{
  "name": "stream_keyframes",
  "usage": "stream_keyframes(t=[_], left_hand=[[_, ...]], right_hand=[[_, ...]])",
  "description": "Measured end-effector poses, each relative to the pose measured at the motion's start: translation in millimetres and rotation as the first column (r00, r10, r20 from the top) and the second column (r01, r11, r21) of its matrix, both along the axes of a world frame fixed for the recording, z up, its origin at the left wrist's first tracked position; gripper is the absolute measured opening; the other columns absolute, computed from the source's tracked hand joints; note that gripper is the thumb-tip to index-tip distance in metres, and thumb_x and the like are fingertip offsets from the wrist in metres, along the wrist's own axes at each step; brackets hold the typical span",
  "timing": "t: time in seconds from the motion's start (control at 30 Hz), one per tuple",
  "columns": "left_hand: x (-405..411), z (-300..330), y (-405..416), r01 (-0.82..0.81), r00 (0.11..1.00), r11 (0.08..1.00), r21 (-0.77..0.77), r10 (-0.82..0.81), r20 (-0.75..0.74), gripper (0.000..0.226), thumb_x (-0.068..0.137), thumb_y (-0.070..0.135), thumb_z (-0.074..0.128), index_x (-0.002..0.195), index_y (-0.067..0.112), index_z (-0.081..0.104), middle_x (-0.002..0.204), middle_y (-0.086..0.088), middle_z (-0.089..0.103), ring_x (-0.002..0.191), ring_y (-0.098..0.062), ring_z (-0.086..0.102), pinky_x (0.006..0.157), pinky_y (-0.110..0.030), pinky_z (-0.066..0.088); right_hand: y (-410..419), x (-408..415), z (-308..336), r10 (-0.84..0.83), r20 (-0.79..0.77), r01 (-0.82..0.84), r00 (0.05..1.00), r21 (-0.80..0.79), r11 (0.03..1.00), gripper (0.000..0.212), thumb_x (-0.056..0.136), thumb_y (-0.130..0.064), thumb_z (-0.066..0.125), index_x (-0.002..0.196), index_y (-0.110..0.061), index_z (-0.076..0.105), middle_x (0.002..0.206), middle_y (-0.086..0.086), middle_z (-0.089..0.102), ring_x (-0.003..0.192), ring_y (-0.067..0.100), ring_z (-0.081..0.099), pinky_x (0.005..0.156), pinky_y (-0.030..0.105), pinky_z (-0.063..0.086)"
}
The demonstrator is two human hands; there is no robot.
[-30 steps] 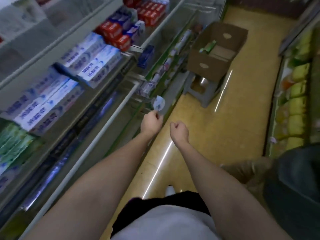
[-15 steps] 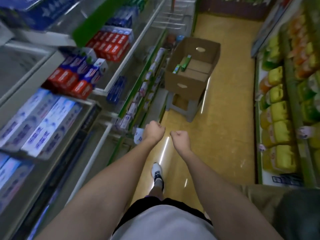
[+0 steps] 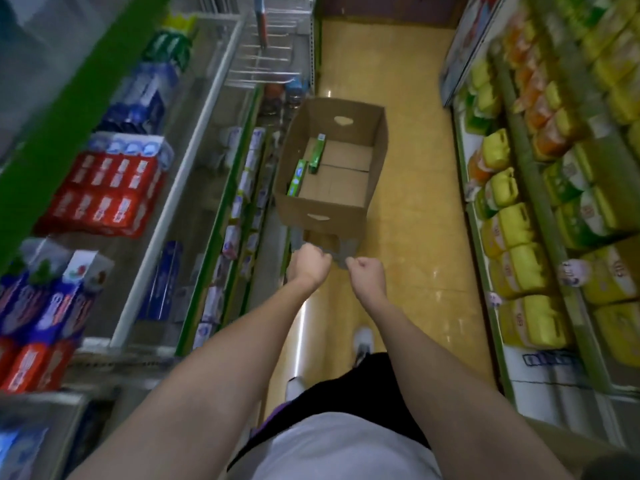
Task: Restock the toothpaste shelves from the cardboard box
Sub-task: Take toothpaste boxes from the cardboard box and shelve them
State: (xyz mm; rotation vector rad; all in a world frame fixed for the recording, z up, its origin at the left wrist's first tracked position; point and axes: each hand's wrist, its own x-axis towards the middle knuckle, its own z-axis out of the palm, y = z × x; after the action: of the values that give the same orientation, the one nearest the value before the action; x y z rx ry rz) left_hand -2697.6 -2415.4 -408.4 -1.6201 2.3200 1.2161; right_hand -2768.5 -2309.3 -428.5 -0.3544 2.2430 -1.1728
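An open cardboard box (image 3: 377, 133) stands on a grey stool in the aisle ahead of me. Two green toothpaste cartons (image 3: 317, 152) lie along its left inner side; the rest of its floor is bare. My left hand (image 3: 311, 263) and my right hand (image 3: 369, 273) are both held out in front of me as fists with nothing in them, just short of the box. On the left, shelves (image 3: 204, 109) hold red toothpaste cartons (image 3: 104, 195) and blue ones (image 3: 145, 95).
The yellow aisle floor (image 3: 415, 237) runs ahead between the left toothpaste shelves and a right shelf of yellow and orange packs (image 3: 512, 230). Wire racks (image 3: 266, 53) stand at the far left end. My feet (image 3: 362, 344) show below.
I have walked up the aisle, so the box is closer and more central now. Both fists stay curled and empty in front of me.
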Motion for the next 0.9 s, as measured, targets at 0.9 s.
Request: stream_keyframes(t=[0.9], left_hand=[[-247, -94, -284, 0.099, 0.956, 0.994, 0.046, -0.108, 0.272, 0.046, 0.094, 0.019, 0.058, 0.138, 0.011, 0.049, 0.138, -0.017, 0.048, 0.125, -0.038, 0.049, 0.101, -0.042, 0.042]], right_hand=[[-307, -283, -90, 0.239, 0.268, -0.296, 0.933, 0.199, 0.934, 0.033, 0.092, -0.016, 0.065, 0.125, -0.011, 0.062, 0.121, 0.009, 0.058, 0.111, 0.024, 0.057, 0.088, 0.022, 0.039]])
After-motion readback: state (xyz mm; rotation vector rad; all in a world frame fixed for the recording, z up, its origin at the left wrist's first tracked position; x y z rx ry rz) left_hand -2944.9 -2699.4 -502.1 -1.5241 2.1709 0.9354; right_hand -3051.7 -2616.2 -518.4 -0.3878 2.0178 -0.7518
